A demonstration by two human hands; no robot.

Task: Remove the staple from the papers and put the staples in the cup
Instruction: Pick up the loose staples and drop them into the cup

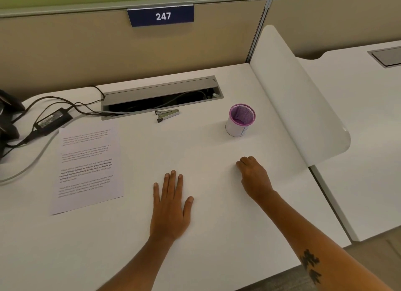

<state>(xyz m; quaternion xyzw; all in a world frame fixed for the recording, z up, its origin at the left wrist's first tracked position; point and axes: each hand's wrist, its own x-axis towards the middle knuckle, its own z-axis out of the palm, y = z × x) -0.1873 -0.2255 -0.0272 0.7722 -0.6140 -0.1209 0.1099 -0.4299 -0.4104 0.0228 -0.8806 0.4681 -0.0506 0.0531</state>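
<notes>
- Both hands rest on the white bench (217, 236), holding nothing: left hand (171, 206) flat with fingers straight, right hand (253, 175) with fingers curled under.
- Printed papers (89, 169) lie well left; light and floppy, best pinned flat near the stapled corner, though no staple shows.
- Staple remover (167, 115) lies by the cable tray (160, 95).
- Purple-rimmed mesh cup (240, 120) stands upright ahead of the right hand.
- Sign (161, 16) reads "247".

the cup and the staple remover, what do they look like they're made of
Cup: seemingly purple metal mesh, going by the fine grid inside and at the rim; its outside is wrapped in what looks like matte white paper. Staple remover: probably metal, with a dull silver-grey sheen and a dark tip.
</notes>
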